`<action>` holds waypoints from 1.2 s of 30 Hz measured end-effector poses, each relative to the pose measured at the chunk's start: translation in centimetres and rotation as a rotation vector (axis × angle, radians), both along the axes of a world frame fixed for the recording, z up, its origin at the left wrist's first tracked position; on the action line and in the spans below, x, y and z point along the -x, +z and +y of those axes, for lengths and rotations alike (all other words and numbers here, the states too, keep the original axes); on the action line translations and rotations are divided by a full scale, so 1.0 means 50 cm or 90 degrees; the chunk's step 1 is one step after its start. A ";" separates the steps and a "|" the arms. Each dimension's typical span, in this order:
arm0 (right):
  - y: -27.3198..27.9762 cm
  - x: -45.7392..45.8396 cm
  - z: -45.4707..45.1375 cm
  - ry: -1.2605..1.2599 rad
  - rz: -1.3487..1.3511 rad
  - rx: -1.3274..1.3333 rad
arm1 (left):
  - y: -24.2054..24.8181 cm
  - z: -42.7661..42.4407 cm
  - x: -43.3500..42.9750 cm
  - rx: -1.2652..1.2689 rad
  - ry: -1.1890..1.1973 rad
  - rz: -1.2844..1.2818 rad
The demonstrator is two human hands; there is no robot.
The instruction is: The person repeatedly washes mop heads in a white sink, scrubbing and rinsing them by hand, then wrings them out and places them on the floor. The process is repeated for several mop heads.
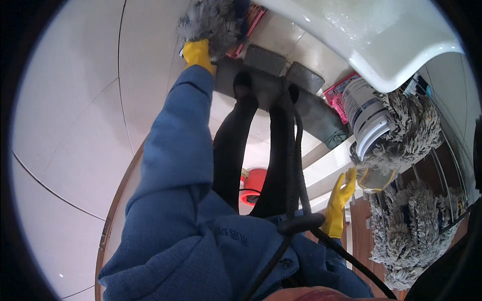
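Note:
My left hand [196,55], in a yellow rubber glove, is closed in a fist at the lower edge of a grey string mop head [214,24] at the top. A small white and dark blue piece pokes out beside the fist. On the right, my right hand [339,201], also in a yellow glove, has its fingers stretched out and holds nothing. Just past its fingertips hang the strands of another grey mop head [410,124], draped over a tilted white plastic bucket [365,109]. A yellow-rimmed item [376,178] shows below those strands.
A wet white basin [380,34] juts in at the upper right. Several grey mop heads [410,229] hang by a metal rack [444,180]. Dark grey blocks [265,59] and a pink basket [339,101] sit near my feet. A red bucket [254,184] shows between my legs.

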State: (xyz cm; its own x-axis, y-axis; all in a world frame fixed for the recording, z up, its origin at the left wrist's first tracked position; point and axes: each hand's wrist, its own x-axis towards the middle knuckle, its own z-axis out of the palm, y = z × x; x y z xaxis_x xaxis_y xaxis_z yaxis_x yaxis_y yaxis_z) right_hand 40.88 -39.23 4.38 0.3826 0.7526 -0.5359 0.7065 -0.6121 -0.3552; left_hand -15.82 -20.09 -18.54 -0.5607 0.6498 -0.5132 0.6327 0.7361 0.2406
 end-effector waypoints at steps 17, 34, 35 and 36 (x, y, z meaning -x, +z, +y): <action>0.040 -0.063 0.001 -0.058 0.089 0.027 | 0.666 0.066 0.047 -0.297 0.645 -0.487; 0.159 -0.156 -0.025 -0.182 0.124 -0.008 | 1.546 0.486 -0.026 -0.595 0.128 -0.652; 0.152 -0.160 -0.039 -0.191 0.123 -0.001 | 1.570 0.501 -0.051 -0.600 0.099 -0.667; 0.125 -0.153 -0.054 -0.235 0.196 0.005 | 1.621 0.495 -0.081 -0.613 0.064 -0.656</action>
